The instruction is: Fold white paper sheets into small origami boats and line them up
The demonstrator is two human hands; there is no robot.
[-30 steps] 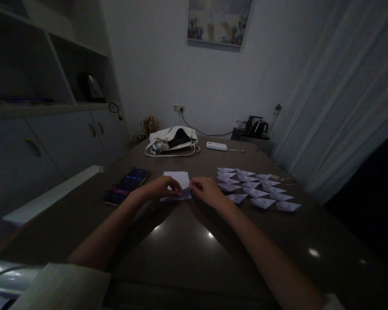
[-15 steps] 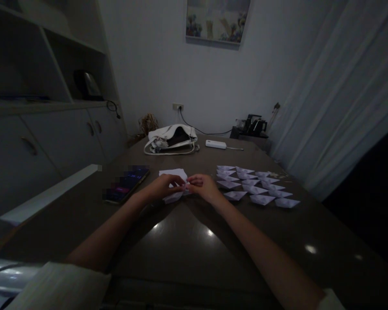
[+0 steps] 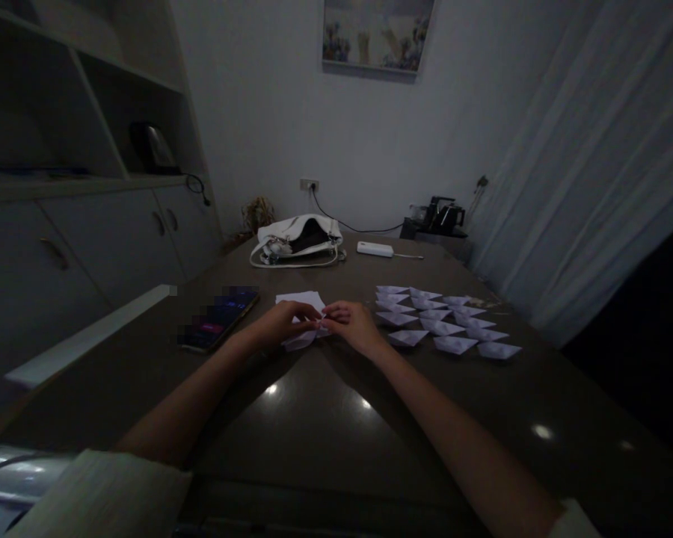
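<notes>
Between my two hands is a small folded piece of white paper (image 3: 301, 341), pinched at its upper middle. My left hand (image 3: 287, 321) closes on it with thumb and fingertips from the left. From the right, my right hand (image 3: 352, 323) grips the same paper, its fingertips almost meeting the left ones. My fingers hide part of the folds. Just behind the hands lie flat sheets of white paper (image 3: 300, 297). Several folded white paper boats (image 3: 438, 327) stand in rows on the dark table, right of my right hand.
A phone (image 3: 220, 321) with a lit screen lies left of my left hand. Farther back on the table (image 3: 314, 441) are a white handbag (image 3: 300, 239) and a white power bank (image 3: 375, 249) with a short cable. Small pale scraps (image 3: 482, 302) lie beyond the boats.
Both hands stay in nearly the same place, still pinching the folded paper. The paper's lower flap looks slightly rounder and more spread; otherwise little differs.
</notes>
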